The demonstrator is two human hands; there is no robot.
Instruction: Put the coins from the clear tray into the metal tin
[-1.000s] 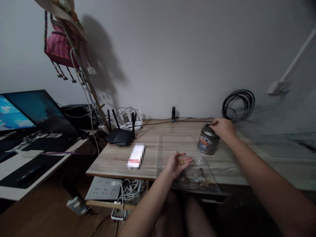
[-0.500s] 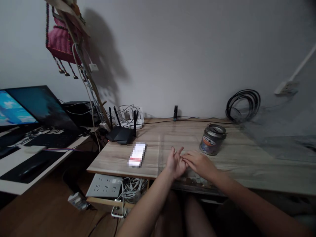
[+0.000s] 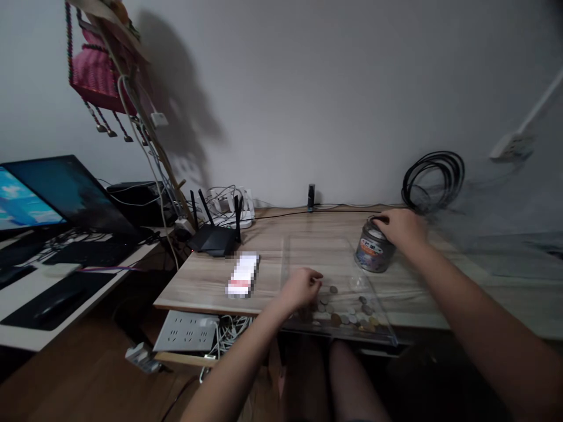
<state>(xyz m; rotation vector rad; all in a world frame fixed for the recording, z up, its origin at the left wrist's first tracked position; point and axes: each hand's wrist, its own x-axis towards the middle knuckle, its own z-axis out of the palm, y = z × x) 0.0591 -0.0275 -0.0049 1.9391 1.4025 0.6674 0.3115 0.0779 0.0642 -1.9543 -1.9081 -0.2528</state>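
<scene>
My left hand [image 3: 301, 287] lies palm down at the left part of a clear shallow tray [image 3: 382, 335], its fingers curled onto the loose coins [image 3: 347, 310] spread inside. My right hand [image 3: 401, 227] reaches forward to the top of a small round tin [image 3: 370, 253] standing on the wooden desk [image 3: 206, 281] behind the tray. Its fingertips are bunched over the tin's lid, and whatever they hold is hidden.
A blurred white and red box [image 3: 243, 274] lies left of the tray, with a black router [image 3: 214, 239] behind it. A coil of black cable [image 3: 433, 181] leans on the wall at right. A laptop [image 3: 65, 199] sits on the left desk. A power strip [image 3: 185, 333] and cables hang under the desk.
My right hand left my left palm and moved back to the tin's top. My left hand turned palm down and dropped onto the coins in the tray.
</scene>
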